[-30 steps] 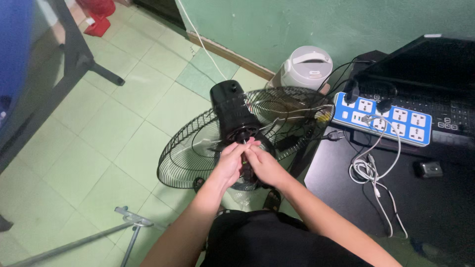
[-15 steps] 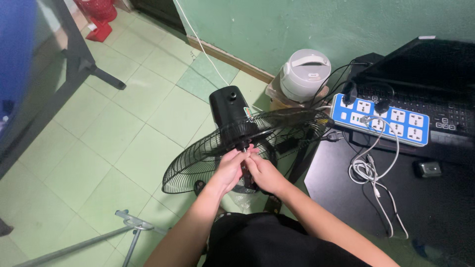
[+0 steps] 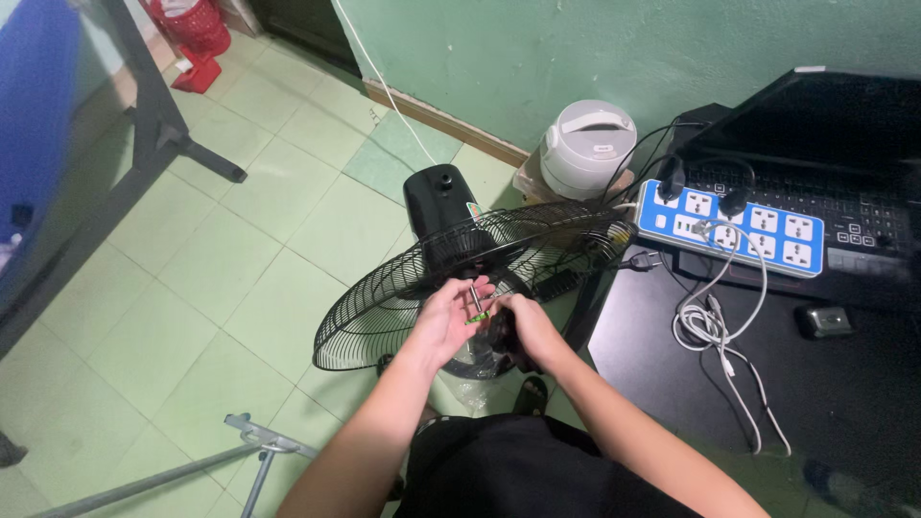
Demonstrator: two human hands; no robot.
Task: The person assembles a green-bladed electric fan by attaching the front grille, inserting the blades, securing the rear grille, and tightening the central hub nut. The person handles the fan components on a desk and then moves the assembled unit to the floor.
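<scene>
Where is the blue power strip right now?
In the head view, the blue power strip lies at the upper right on the black desk, in front of the laptop and right of the white rice cooker.

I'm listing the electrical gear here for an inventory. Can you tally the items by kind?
Fan (black motor and wire guard): 1
White rice cooker: 1
Blue-and-white power strip: 1
Laptop: 1
Coiled white cable: 1
Total: 5
</scene>
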